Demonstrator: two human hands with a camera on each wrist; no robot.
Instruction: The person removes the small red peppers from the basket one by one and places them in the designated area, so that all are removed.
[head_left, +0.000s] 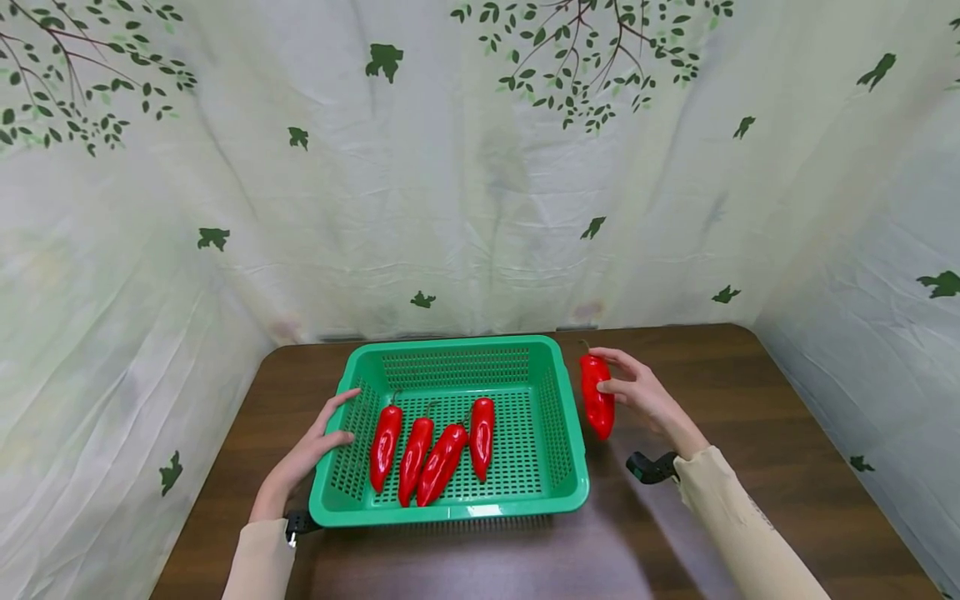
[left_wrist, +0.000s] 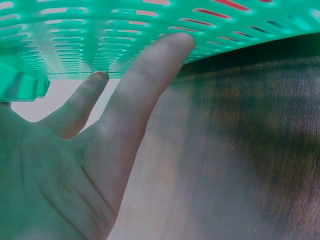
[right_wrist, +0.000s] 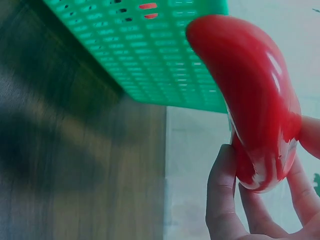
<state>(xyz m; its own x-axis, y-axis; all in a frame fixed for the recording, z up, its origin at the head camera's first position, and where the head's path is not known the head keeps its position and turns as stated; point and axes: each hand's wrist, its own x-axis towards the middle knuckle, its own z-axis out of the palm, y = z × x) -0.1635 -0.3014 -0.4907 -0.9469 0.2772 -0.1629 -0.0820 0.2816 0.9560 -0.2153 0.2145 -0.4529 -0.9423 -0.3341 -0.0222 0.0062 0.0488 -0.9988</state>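
Note:
A green plastic basket (head_left: 564, 433) with slotted walls sits on the table. Several glossy red chili peppers (head_left: 386, 448) lie inside, mostly toward its left and middle. At the basket's left side is my left hand (head_left: 306, 454), its thumb and fingers spread and fairly straight against the wall; the left wrist view shows two of its fingers (left_wrist: 127, 97) by the slots. Right of the basket, my right hand (head_left: 643, 396) pinches another red chili pepper (right_wrist: 255, 95) between thumb and fingers. This pepper hangs above the table, apart from the basket, stem end up and tip down.
The brown wooden table (head_left: 720, 383) extends on both sides of the basket. A pale curtain (head_left: 480, 208) with leaf prints rises behind the table's far edge and along both sides. Dark straps with a camera (head_left: 651, 467) sit on the wrists.

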